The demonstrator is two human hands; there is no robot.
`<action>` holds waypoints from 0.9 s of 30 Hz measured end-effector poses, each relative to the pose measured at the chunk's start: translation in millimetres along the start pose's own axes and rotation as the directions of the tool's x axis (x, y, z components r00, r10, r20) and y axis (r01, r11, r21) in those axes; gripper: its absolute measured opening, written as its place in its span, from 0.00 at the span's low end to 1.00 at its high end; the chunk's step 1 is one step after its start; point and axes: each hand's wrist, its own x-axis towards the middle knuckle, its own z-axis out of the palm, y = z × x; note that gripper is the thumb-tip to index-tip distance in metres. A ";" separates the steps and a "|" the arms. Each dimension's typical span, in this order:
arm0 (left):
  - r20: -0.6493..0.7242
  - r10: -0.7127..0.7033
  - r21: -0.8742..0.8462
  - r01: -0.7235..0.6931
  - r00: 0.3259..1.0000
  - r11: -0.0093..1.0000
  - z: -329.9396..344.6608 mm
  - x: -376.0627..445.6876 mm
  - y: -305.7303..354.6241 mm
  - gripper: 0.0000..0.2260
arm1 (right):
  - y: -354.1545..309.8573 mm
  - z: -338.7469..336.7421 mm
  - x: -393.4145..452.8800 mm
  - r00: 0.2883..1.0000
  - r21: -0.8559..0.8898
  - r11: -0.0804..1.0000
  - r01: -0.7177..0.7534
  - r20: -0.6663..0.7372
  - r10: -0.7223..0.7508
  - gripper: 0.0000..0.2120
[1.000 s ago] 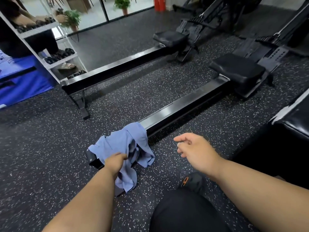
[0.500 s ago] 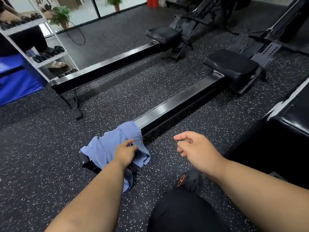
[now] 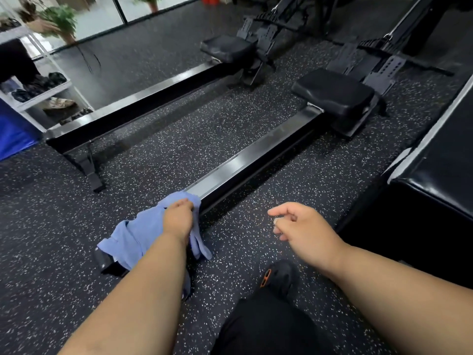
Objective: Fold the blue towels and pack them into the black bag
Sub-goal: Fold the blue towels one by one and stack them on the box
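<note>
A crumpled blue towel [image 3: 133, 234] lies draped over the near end of a black rowing machine rail [image 3: 250, 160]. My left hand [image 3: 178, 220] rests on top of the towel with fingers curled into the cloth near its far edge. My right hand [image 3: 299, 226] hovers above the speckled floor to the right of the rail, fingers loosely curled, holding nothing. No black bag shows in this view.
A second rowing machine [image 3: 143, 103] runs parallel at the back left. A black padded block [image 3: 440, 170] stands at the right. A white shoe rack [image 3: 33, 96] and a blue mat [image 3: 12, 134] sit far left. My knee and a black shoe [image 3: 279, 278] are below.
My left hand has slid forward over the towel toward the rail end, bunching the cloth under it. My right hand has barely moved.
</note>
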 end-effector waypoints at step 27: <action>0.785 0.506 -0.498 -0.123 0.357 0.859 35.2 -544.2 132.8 0.26 | -12.6 -161.0 -409.2 0.641 0.009 0.902 0.432 -0.707 -0.300 0.13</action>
